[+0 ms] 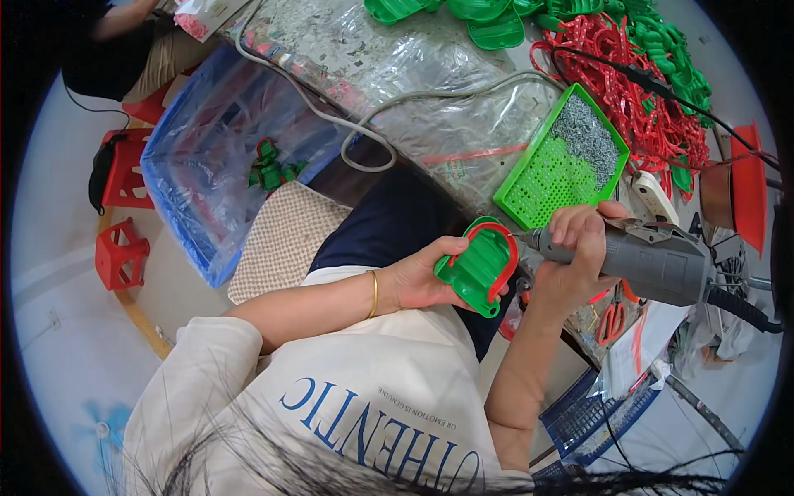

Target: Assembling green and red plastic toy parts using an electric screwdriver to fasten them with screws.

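Note:
My left hand (422, 277) grips a green plastic sandal-shaped piece with a red strap around its rim (480, 264), held over my lap. My right hand (579, 256) is closed around a grey electric screwdriver (653, 260), whose tip touches the right upper edge of the green piece. A black cable (744, 310) leaves the tool's rear toward the right.
A green tray of small screws (562, 161) lies on the plastic-covered table (413, 74). Red straps (637, 91) and green pieces (488, 21) are piled behind it. A blue crate lined with plastic (207, 165) stands at left, red stools (120, 252) beside it. Another person (116, 41) sits far left.

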`<action>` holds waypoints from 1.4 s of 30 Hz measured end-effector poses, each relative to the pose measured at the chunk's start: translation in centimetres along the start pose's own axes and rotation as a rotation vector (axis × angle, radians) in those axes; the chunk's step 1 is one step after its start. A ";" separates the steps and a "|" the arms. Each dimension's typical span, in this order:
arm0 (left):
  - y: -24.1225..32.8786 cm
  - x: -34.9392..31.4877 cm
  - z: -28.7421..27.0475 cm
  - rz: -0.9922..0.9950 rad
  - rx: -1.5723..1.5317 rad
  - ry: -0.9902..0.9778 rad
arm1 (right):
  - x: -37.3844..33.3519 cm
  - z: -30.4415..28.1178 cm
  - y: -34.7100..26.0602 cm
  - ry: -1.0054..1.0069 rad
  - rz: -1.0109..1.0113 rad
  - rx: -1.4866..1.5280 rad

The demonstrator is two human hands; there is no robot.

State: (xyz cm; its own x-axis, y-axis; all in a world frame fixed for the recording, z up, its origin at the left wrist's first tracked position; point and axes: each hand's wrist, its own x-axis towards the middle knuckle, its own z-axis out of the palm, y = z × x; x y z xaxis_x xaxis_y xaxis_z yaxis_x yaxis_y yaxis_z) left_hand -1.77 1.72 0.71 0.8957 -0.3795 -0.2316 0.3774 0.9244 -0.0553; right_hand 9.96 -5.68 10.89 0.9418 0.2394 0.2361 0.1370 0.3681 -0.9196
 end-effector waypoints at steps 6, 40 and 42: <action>0.0 -0.1 0.2 0.007 0.012 -0.002 | -0.2 -0.1 0.3 -0.001 -0.004 -0.002; -0.4 -0.6 -0.3 0.017 -0.017 -0.070 | 0.1 -1.4 -2.3 -0.147 -0.113 0.044; -0.3 -1.0 -0.5 0.028 -0.075 -0.024 | 1.0 -1.9 -3.1 -0.137 -0.117 0.033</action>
State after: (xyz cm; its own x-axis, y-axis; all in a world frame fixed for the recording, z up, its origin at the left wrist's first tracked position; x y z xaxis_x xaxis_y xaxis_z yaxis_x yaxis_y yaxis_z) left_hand -2.88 1.80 0.46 0.9114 -0.3535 -0.2108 0.3343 0.9345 -0.1219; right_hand 11.05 -8.31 13.34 0.8688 0.3127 0.3839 0.2312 0.4295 -0.8730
